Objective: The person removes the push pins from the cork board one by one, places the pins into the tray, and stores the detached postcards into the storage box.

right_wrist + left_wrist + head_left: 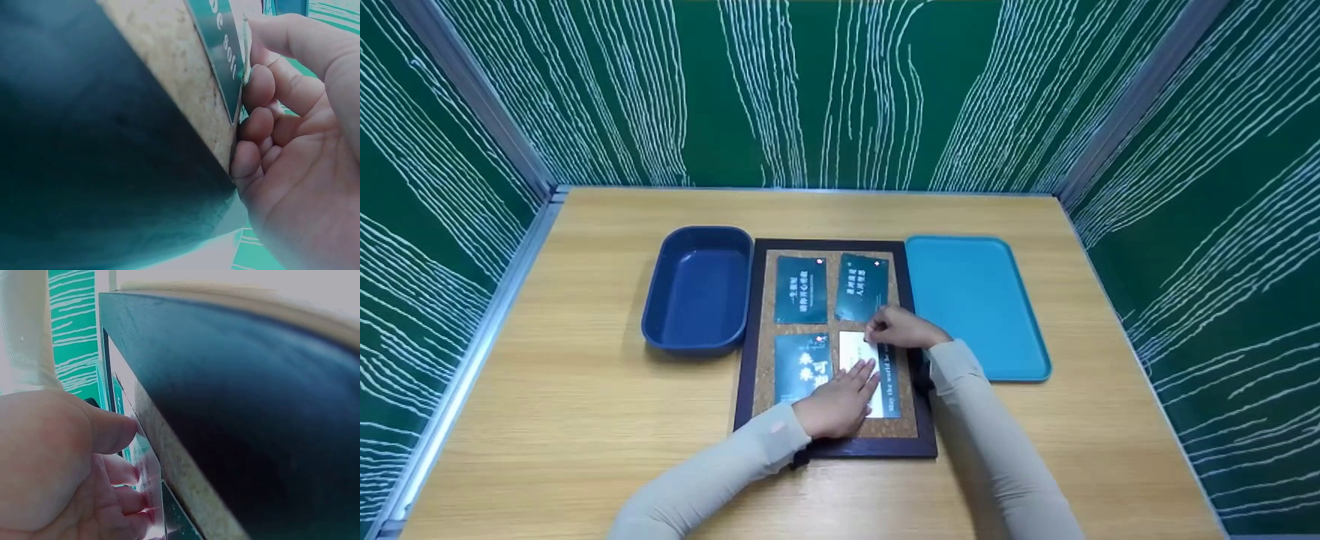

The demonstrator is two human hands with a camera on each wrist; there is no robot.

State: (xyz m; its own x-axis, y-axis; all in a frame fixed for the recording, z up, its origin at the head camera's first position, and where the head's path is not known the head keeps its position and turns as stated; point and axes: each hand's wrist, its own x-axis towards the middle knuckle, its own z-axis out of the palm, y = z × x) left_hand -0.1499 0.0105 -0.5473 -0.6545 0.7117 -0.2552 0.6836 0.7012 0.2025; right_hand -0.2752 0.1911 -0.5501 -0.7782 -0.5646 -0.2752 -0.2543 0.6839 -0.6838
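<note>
A white and teal postcard (890,390) lies on a dark-framed cork board (874,428), at the lower right of it. My left hand (840,401) rests on this postcard, fingers stretched out across it; the left wrist view shows the thumb (115,430) apart from the other fingers. At the card's top edge my right hand (904,328) has curled fingers, and thumb and forefinger pinch that edge. The right wrist view shows the edge slightly raised beside the fingertips (260,84). Whether anything small is also between them is hidden.
Three other teal postcards are on the board: upper left (801,292), upper right (859,289) and lower left (791,367), with small light pin heads at their top corners. A deep blue tray (697,346) stands left; a flat turquoise tray (975,307) lies right.
</note>
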